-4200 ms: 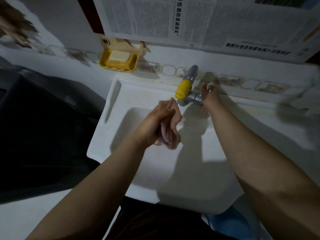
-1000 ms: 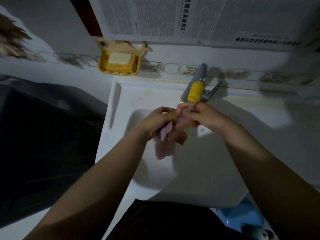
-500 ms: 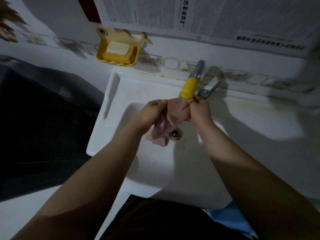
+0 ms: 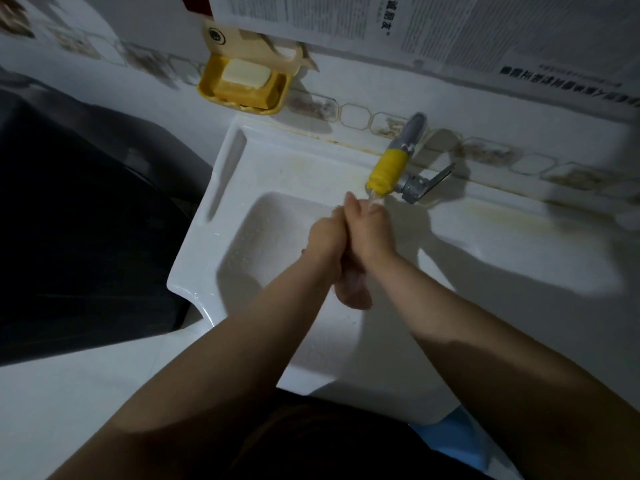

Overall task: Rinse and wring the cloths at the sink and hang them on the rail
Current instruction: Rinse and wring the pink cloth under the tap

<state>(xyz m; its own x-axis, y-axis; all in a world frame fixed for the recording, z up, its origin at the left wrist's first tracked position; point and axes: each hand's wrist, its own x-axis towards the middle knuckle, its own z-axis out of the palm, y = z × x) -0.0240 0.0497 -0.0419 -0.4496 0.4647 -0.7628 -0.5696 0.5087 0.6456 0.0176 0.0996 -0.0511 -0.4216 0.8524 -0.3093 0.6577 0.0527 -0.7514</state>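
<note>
Head view, rinse step: we keep the cloth (image 4: pixel 353 292) under the tap (image 4: pixel 384 171) outlet, over the sink (image 4: pixel 221 188) basin, and knead w/ both palms so water runs thru every fold before wringing. Left hand (image 4: pixel 327 235) and right hand (image 4: pixel 372 233) are pressed together side by side, fingers curled round the bunched pink cloth; its lower end hangs below the wrists. Forearms converge from below, wrists level. Rail not in view.

hands: 2, left hand (image 4: pixel 327 237) and right hand (image 4: pixel 372 233) | pink cloth (image 4: pixel 353 292): 1 | sink (image 4: pixel 242 174): 1 | tap (image 4: pixel 388 171): 1 | yellow soap dish (image 4: pixel 242 86): 1 | soap bars (image 4: pixel 246 74): 2, stacked
</note>
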